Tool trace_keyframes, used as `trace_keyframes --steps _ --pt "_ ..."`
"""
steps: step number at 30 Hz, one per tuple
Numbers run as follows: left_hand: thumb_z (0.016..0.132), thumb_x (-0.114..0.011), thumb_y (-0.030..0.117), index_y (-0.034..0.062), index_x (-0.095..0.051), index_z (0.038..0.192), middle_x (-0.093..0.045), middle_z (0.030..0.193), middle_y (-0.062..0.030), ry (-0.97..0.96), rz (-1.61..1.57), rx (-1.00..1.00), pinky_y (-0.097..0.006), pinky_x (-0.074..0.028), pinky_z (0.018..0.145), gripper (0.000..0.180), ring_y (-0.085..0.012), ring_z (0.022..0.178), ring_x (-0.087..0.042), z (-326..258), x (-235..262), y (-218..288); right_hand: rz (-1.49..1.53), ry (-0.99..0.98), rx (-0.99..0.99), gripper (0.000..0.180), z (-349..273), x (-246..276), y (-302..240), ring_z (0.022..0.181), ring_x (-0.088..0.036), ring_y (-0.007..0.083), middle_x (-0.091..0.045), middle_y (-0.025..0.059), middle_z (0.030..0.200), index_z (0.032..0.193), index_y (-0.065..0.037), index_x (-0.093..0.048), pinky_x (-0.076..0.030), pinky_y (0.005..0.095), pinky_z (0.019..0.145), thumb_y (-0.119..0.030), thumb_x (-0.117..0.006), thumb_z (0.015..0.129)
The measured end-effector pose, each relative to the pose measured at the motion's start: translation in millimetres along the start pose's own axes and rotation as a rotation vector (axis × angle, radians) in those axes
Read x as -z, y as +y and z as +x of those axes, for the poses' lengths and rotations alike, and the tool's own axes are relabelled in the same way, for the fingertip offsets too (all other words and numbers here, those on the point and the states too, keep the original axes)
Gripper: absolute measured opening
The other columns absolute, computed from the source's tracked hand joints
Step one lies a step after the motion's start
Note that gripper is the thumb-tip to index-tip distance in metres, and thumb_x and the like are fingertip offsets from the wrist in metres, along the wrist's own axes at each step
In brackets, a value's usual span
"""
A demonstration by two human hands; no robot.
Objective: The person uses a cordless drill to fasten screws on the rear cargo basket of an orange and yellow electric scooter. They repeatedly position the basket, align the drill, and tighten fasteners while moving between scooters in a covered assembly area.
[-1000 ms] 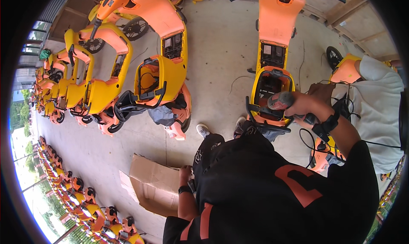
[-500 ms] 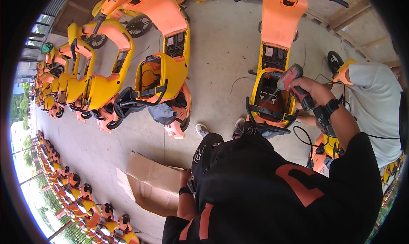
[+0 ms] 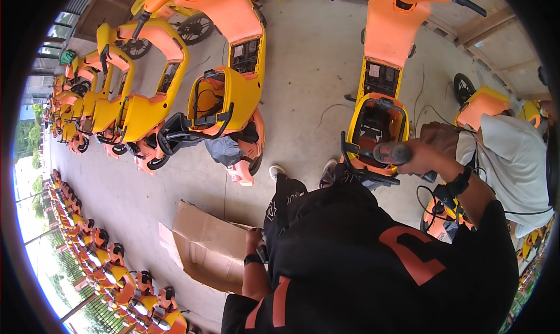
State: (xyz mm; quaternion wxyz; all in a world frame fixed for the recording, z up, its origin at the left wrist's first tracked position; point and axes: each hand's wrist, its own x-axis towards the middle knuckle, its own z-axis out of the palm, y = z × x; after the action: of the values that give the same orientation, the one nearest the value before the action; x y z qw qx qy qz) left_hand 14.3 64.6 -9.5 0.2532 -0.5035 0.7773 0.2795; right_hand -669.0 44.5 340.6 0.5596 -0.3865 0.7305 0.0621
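Head view: right hand (image 3: 434, 150) is raised in front of the person's chest with the fingers wrapped tight around the handle of a grey power tool (image 3: 392, 153), whose rounded end points left toward the open yellow tub of an orange scooter (image 3: 382, 101). The tool hangs just above the scooter's black rear rack, close to the tub's near rim; whether it touches the scooter cannot be told. A dark band sits on the right wrist.

Left hand (image 3: 255, 241) is low at the person's left side, touching the upper edge of a brown cardboard box (image 3: 207, 246) that lies on the concrete floor (image 3: 303, 66). How the left fingers stand cannot be told, since the arm and the black shirt hide most of them.

To the left, a row of yellow and orange scooters (image 3: 175, 95) stands with seat tubs open. On the right, another person in a white shirt (image 3: 513, 159) bends over a further scooter.
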Motion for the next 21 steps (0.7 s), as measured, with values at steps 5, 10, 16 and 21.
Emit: trace_keyframes --steps 5,10,16,21 --pt "0.073 -0.071 0.016 0.0084 -0.068 0.098 -0.069 0.093 -0.0151 -0.133 -0.339 0.232 -0.043 -0.056 0.079 0.026 -0.0322 0.09 -0.068 -0.8 26.5 14.0 -0.027 0.13 0.264 0.057 4.5 -21.2 24.9 0.063 -0.067 0.0199 -0.068 0.0096 0.077 0.126 -0.01 -0.059 -0.056 0.0364 0.058 -0.019 -0.072 0.071" --pt "0.086 -0.058 0.021 0.0037 -0.066 0.093 -0.064 0.07 -0.0133 0.032 -0.421 0.074 -0.041 -0.054 0.06 0.02 -0.027 0.065 -0.066 4.0 43.4 23.6 0.468 0.16 0.151 0.042 21.0 6.5 38.5 0.059 -0.065 0.0201 -0.066 0.0091 0.072 0.113 -0.006 -0.064 -0.052 0.0364 0.05 -0.018 -0.07 0.074" --pt "0.091 -0.053 0.024 0.0036 -0.063 0.086 -0.052 0.057 -0.0059 -0.089 -1.015 0.478 -0.036 -0.043 0.042 0.023 -0.0194 0.043 -0.052 19.6 55.3 39.7 0.843 0.145 -0.195 0.021 38.9 48.2 39.6 0.057 -0.063 0.0201 -0.065 0.0074 0.071 0.08 -0.004 -0.063 -0.05 0.0333 0.049 -0.024 -0.069 0.076" --pt "0.092 -0.052 0.027 0.006 -0.062 0.085 -0.05 0.056 -0.0044 -0.139 -0.95 0.545 -0.034 -0.04 0.039 0.024 -0.0172 0.042 -0.05 18.4 66.1 41.8 0.798 0.075 -0.186 0.023 71.3 81.7 44.9 0.06 -0.063 0.0167 -0.067 0.005 0.073 0.081 -0.006 -0.066 -0.052 0.0299 0.055 -0.028 -0.069 0.076"
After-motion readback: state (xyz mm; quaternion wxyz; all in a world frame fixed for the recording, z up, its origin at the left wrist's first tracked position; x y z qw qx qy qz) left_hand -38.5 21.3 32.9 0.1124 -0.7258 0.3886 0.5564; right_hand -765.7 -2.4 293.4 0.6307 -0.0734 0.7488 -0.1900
